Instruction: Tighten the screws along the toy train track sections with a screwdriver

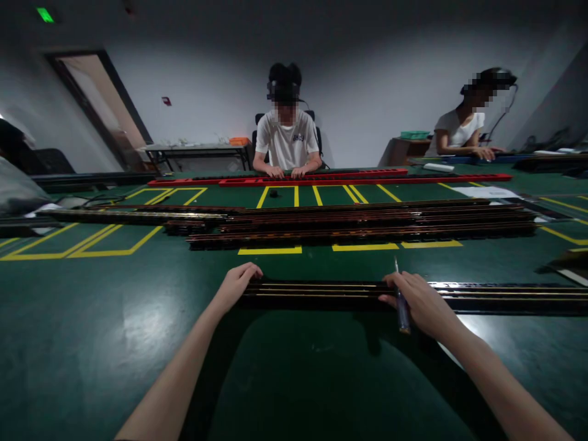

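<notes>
A long black strip (321, 296) with thin gold-coloured lines lies crosswise on the green table, running out of view at the right. My left hand (239, 283) is closed on its left end, the fingers curled over the far edge. Farther right along the strip, my right hand (411, 295) holds a screwdriver (403, 312) with a clear handle, its thin tip pointing away from me. The thumb and fingers of that hand also rest on the strip.
Beyond the strip lies a pile of long dark strips (358, 222) on the green table (114, 312). Red strips (459, 178) lie near a person (287, 141) seated opposite. Another person (459, 131) works at the right; part of someone shows at the left edge.
</notes>
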The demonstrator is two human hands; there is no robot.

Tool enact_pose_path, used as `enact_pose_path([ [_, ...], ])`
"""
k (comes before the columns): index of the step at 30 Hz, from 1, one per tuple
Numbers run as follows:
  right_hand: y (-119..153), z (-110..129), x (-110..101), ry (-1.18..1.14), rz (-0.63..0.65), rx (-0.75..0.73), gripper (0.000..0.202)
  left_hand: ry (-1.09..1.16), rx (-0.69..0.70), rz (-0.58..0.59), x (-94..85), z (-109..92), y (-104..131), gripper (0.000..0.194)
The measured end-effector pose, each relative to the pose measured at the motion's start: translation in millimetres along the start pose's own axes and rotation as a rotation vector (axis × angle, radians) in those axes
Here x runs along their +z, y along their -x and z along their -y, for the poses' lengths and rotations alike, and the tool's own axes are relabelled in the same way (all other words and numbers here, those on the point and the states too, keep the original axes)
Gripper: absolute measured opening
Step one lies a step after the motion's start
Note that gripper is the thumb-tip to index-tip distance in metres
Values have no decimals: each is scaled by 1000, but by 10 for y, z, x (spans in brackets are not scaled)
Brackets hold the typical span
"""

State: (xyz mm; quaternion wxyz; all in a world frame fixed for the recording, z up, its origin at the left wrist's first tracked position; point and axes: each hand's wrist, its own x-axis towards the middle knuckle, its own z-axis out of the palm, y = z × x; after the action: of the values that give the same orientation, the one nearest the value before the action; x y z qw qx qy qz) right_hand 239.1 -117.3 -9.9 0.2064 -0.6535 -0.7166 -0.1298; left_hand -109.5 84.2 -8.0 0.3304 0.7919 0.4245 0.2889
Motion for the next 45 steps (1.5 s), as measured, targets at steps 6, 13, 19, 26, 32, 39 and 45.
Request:
enact_pose_path([
  [6, -9, -17, -24, -152, -66, 145, 35, -166, -27, 136, -99, -98, 6, 45],
  [13, -356, 308, -77, -491, -32, 131, 40, -166, -23, 142, -108, -68, 12, 40],
  [19, -850, 868, 39, -763, 21, 93, 64, -227, -1, 187, -91, -26, -7, 35],
  [26, -1290, 1322, 386, -1124, 135, 134, 67, -232, 7, 229, -86, 46, -35, 32],
  [32, -1458, 1406, 538, -1230, 265, 177, 46, -209, 10, 223, -104, 36, -34, 32],
  [39, -1450, 1493, 621, -1310, 233, 176, 35, -161, -9, 189, -80, 59, -35, 29],
  [45, -1435, 1482, 610, -1373, 295, 172, 31, -144, 6, 162, -78, 37, -23, 31],
])
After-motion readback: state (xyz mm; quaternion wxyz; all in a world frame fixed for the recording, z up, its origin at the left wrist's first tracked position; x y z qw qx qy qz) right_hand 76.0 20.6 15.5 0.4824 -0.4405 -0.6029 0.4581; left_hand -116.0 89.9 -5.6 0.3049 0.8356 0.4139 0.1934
